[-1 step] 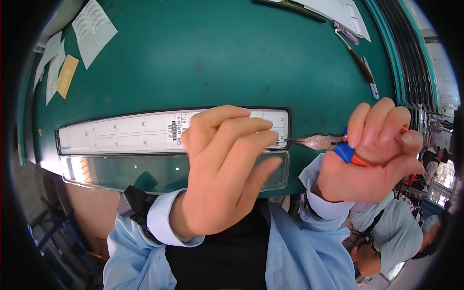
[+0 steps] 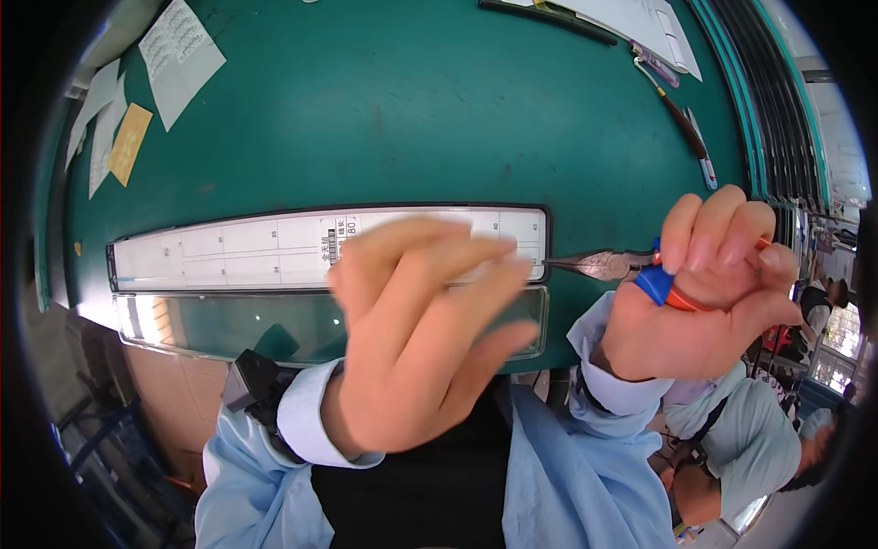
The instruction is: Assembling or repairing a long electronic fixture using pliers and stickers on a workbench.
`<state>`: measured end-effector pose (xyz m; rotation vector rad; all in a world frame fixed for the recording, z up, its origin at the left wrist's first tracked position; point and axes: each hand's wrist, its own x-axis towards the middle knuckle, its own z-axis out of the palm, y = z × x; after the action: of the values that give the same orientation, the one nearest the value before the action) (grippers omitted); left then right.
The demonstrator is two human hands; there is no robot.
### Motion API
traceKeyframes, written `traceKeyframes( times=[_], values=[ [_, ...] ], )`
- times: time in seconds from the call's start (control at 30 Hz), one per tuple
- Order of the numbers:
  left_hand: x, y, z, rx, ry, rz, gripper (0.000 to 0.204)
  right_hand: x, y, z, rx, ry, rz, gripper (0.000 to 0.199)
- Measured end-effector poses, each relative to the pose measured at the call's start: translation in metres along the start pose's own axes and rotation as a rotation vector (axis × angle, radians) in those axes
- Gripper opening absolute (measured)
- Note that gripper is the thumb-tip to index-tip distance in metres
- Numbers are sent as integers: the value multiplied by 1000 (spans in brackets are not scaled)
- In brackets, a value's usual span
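A long, narrow case lies across the table in front of me, its dark-rimmed white base printed with a ruled scale. Along the near side is its clear lid. My left hand hovers over the case's right half, smeared by motion, with fingers stretched and thumb apart; nothing shows in it. My right hand is closed round needle-nose pliers with red and blue handles. Their thin tip points left, at the right end of the case. Whether the jaws hold anything is too small to tell.
On the green table, papers and a yellow slip lie far left. A brown-handled tool, a black bar and white sheets lie far right. Another person sits at my right.
My left hand has shifted slightly left and blurs, uncovering more of the scale's right end. The right hand with the pliers has barely moved.
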<state>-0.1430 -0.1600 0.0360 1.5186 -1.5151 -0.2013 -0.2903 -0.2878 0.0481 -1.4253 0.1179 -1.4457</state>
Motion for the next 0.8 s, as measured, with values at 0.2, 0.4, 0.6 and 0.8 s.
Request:
traceKeyframes(
  times=[0.2,0.4,0.6,0.8],
  values=[
    [-34,-5,-84,-493,-693,-73,15,-3,14,2,-83,45,-12,53],
    [-155,-38,-155,91,-1059,-802,10,-3,16,15,-100,144,60,52],
    [-202,-43,-159,-24,-1326,-847,16,-5,13,9,-132,142,142,54],
    [-209,-34,-155,17,-1221,-904,16,-3,10,10,-166,173,173,53]
  ],
)
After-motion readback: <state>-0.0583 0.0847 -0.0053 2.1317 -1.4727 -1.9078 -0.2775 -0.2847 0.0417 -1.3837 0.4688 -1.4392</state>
